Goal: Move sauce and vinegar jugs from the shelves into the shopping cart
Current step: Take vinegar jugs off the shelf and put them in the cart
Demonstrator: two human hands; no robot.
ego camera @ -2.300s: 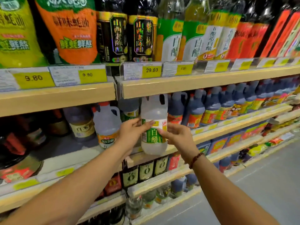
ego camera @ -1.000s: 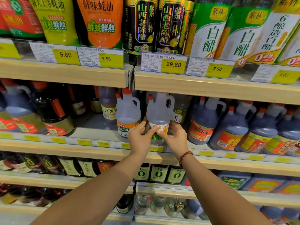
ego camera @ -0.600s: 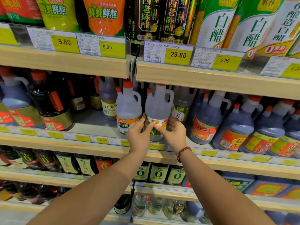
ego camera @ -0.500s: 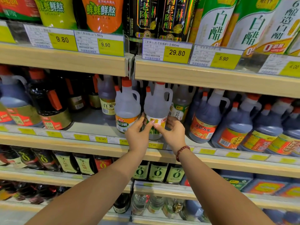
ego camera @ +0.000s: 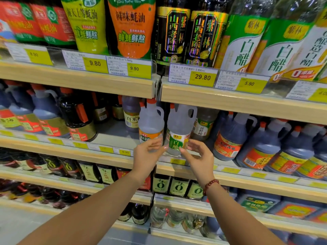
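A clear white vinegar jug (ego camera: 179, 126) with a green and white label stands upright on the middle shelf (ego camera: 53, 144). Next to it on the left stands a similar clear jug (ego camera: 150, 124) with an orange and green label and a red cap. My left hand (ego camera: 146, 154) and my right hand (ego camera: 198, 156) hover just in front of the green-label jug, fingers spread, one on each side, not gripping it. No shopping cart is in view.
Dark vinegar jugs (ego camera: 231, 135) fill the middle shelf to the right, dark sauce jugs (ego camera: 44, 115) to the left. The top shelf (ego camera: 230, 101) overhangs the jugs closely and carries pouches, bottles and price tags. Lower shelves hold small dark bottles (ego camera: 178, 186).
Both hands held the green-label jug and set it on the middle shelf. Now they have let go and drawn back slightly, fingers apart.
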